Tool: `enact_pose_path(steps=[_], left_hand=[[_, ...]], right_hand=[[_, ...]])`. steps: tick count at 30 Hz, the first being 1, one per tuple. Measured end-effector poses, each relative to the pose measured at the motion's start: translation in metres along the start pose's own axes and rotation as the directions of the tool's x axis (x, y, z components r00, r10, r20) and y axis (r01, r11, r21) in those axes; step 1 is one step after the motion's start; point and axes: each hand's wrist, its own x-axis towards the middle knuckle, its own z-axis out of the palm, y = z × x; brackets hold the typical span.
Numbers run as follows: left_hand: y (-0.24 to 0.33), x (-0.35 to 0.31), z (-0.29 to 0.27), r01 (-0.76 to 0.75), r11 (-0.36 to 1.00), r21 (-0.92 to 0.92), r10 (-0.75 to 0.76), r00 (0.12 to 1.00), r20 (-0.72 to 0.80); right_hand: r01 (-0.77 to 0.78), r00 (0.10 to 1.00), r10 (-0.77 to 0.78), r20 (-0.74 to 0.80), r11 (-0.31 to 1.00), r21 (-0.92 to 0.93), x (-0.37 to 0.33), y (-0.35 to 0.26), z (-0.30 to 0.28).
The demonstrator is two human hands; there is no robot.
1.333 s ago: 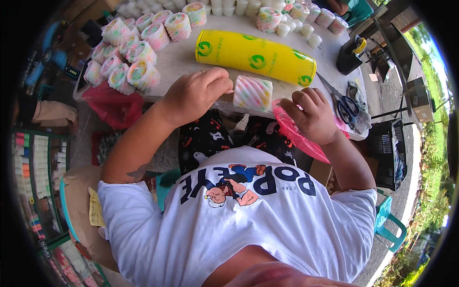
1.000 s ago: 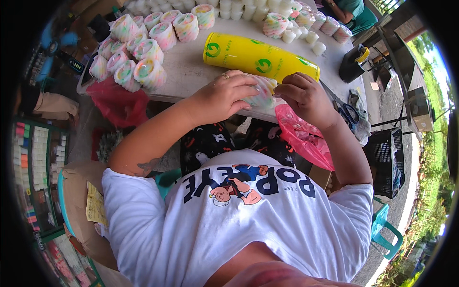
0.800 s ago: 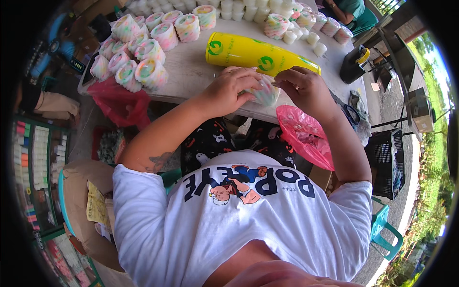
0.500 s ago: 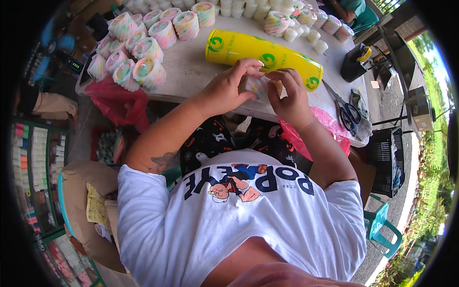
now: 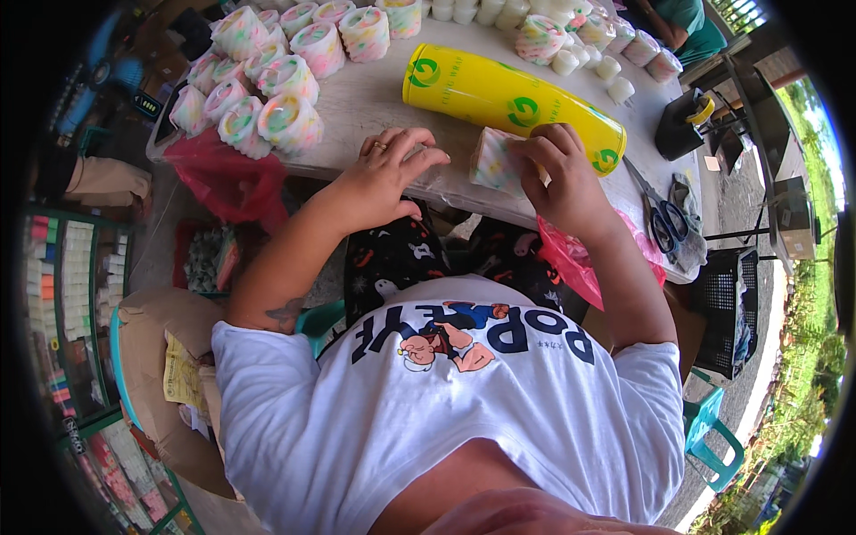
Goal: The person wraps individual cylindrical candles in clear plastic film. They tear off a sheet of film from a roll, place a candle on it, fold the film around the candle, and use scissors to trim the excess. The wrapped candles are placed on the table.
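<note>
A white, twist-sided candle with pink, orange and green specks [image 5: 493, 161] lies at the near table edge, just below the yellow roll of cling wrap [image 5: 513, 105]. My right hand [image 5: 560, 169] grips its right end, thumb and fingers bent around it. To the left, apart from the candle, my left hand [image 5: 383, 174] hovers over the table edge with fingers spread and nothing visible in them. Several similar speckled candles [image 5: 290, 125] stand grouped at the table's left, some of them stacked.
Scissors with dark blue handles [image 5: 664, 223] lie right of the roll, beside a grey cloth [image 5: 687, 218]. Small white candles [image 5: 620, 89] and more speckled ones line the far side. Pink plastic bags [image 5: 227, 183] hang at the near edge. Another person [image 5: 682, 31] sits at far right.
My left hand has come away from the candle, moving left, and its fingers have spread. The candle, earlier between both hands, is now in my right hand only. The view has shifted slightly.
</note>
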Motion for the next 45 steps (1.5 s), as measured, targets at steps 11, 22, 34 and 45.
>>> enact_pose_path(steps=[11, 22, 34, 45], left_hand=[[0.023, 0.008, 0.031, 0.08, 0.994, 0.075, -0.058, 0.964, -0.26], [0.037, 0.103, -0.003, 0.212, 0.769, -0.604, -0.214, 0.974, 0.07], [0.017, 0.098, -0.003, -0.098, 0.89, -0.445, 0.088, 0.995, -0.044], [0.017, 0.103, -0.003, -0.033, 0.887, -0.461, 0.022, 0.999, -0.03]], right_hand=[[-0.015, 0.999, 0.016, 0.047, 1.0, -0.016, 0.003, 0.002, -0.003], [-0.024, 0.998, 0.022, 0.053, 0.999, 0.044, 0.002, 0.01, 0.0], [-0.392, 0.909, 0.322, 0.265, 0.876, 0.281, 0.026, 0.004, -0.028], [-0.291, 0.862, 0.187, 0.471, 0.943, 0.159, 0.057, 0.026, -0.046]])
